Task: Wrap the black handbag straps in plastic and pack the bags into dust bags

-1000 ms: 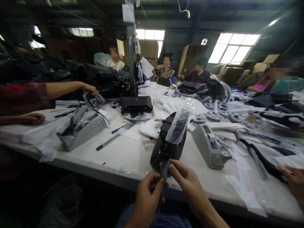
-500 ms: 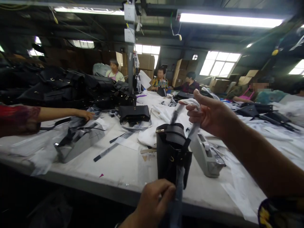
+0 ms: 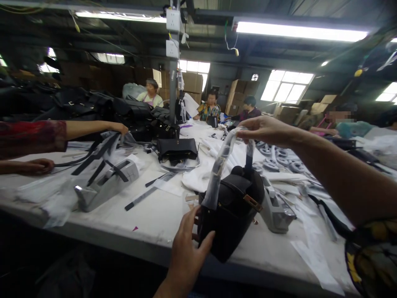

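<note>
A black handbag (image 3: 231, 215) with gold-coloured hardware hangs tilted at the table's front edge. Its strap (image 3: 218, 171), wrapped in clear plastic film, loops up from the bag. My right hand (image 3: 259, 126) pinches the top of that loop, above the bag. Low on the bag's left side, my left hand (image 3: 190, 242) grips the body, thumb in front and fingers partly hidden behind it. Just right of the bag sits a grey tape dispenser (image 3: 277, 211), partly covered by it.
Another black handbag (image 3: 177, 150) lies on the white table (image 3: 155, 223). At left, a co-worker's hand (image 3: 119, 127) lifts wrapped straps beside a second tape dispenser (image 3: 105, 186). A pile of black bags (image 3: 77, 107) fills the back left. Plastic-wrapped coils (image 3: 279, 157) lie at right.
The bag has turned and tilted, showing another side. My left hand has moved from the strap to the bag's body. The co-worker's hand has risen with straps.
</note>
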Tool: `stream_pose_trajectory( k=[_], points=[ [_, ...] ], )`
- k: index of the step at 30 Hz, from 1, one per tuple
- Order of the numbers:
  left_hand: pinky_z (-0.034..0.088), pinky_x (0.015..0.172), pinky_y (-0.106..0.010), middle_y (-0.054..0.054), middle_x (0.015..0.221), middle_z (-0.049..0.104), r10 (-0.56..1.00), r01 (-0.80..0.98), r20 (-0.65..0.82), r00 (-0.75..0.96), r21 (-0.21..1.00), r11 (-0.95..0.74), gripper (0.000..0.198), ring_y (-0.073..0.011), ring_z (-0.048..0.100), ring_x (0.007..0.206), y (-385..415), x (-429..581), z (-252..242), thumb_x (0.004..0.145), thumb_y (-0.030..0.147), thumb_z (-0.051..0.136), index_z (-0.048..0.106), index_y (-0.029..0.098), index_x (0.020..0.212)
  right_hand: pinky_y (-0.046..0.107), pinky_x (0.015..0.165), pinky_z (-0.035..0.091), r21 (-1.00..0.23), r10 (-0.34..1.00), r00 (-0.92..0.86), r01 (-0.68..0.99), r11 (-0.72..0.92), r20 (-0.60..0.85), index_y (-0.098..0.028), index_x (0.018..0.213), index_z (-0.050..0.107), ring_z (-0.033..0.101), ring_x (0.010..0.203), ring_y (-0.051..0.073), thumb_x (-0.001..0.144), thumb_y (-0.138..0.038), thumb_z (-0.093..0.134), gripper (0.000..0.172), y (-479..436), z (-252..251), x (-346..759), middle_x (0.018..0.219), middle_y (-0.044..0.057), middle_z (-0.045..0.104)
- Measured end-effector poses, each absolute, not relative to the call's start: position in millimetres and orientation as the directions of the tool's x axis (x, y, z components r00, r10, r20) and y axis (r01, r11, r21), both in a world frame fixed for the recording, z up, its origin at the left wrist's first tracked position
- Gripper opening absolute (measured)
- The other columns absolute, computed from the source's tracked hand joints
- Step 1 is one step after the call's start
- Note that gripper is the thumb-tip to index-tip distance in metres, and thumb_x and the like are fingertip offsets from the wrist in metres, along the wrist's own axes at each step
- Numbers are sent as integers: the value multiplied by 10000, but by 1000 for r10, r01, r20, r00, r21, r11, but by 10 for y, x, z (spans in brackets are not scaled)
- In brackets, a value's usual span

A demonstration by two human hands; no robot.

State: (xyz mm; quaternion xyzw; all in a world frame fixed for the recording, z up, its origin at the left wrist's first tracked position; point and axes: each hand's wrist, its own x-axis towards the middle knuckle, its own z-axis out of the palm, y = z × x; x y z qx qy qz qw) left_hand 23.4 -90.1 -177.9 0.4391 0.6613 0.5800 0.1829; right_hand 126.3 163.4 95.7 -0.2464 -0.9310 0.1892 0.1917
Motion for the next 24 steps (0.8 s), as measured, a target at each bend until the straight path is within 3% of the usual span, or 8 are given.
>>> stream_pose_trajectory(
  k=[5, 7, 8, 10, 11, 13, 19, 24],
  points=[
    [541, 724, -293, -74, 1041, 694, 825, 71, 70, -561, 997, -36, 394, -210, 668, 881, -840, 344, -1834, 814, 377, 719, 613, 229, 1164, 408, 928, 507, -239, 448, -552, 410, 880, 703, -197, 1075, 731, 675, 989, 249, 869, -461, 694, 337, 1423, 288, 1472, 1076, 102, 726],
    [532, 737, -288, -64, 974, 705, 859, -72, 27, -512, 995, -75, 325, -210, 674, 875, -828, 325, -1857, 850, 423, 680, 631, 216, 1096, 386, 856, 525, -294, 484, -359, 470, 832, 798, -217, 1029, 729, 686, 842, 231, 908, -413, 640, 247, 1010, -108, 1697, 972, 84, 735],
    [528, 744, -288, -62, 953, 706, 872, -105, 30, -488, 990, -93, 301, -209, 673, 875, -833, 314, -1872, 880, 444, 642, 642, 214, 1075, 342, 761, 534, -369, 551, -344, 468, 803, 760, -227, 961, 732, 672, 719, 203, 918, -414, 622, 222, 772, -338, 1804, 858, 58, 730],
    [520, 766, -292, -58, 930, 704, 880, -62, 76, -469, 991, -118, 282, -204, 668, 868, -860, 301, -1893, 927, 459, 574, 670, 219, 1038, 262, 528, 480, -603, 709, -575, 412, 683, 409, -229, 797, 724, 586, 476, 146, 926, -442, 596, 281, 316, -835, 1949, 640, 12, 678],
    [514, 790, -295, -59, 930, 702, 872, 10, 118, -476, 992, -129, 270, -204, 664, 883, -881, 299, -1891, 936, 451, 564, 687, 222, 1009, 250, 489, 466, -726, 712, -682, 402, 558, 170, -221, 828, 734, 591, 459, 143, 935, -464, 571, 312, 125, -1079, 1973, 662, 18, 696],
    [501, 835, -296, -64, 946, 699, 854, 185, 212, -475, 973, -139, 236, -207, 655, 929, -930, 292, -1848, 937, 414, 575, 715, 225, 941, 247, 495, 476, -875, 641, -762, 368, 315, -89, -200, 1004, 729, 621, 508, 160, 924, -518, 550, 373, -149, -1494, 1925, 747, 42, 726],
    [525, 742, -258, -28, 814, 722, 950, 489, 234, -206, 866, -107, 322, -163, 675, 779, -883, -142, -1600, 972, 436, 506, 756, 239, 925, 211, 488, 394, -952, 628, -742, 306, 9, -233, -121, 824, 696, 537, 459, 118, 862, -666, 568, 562, -323, -1898, 1597, 552, 11, 585],
    [524, 895, -375, -77, 1007, 713, 822, 651, 237, -517, 733, 198, 304, -194, 668, 925, -321, -1282, -1623, 996, 358, 473, 663, 150, 1109, 202, 459, 355, -958, 568, -784, 285, -26, -249, -126, 841, 725, 481, 421, 80, 838, -718, 558, 615, -283, -1865, 1620, 695, 44, 663]
  ],
)
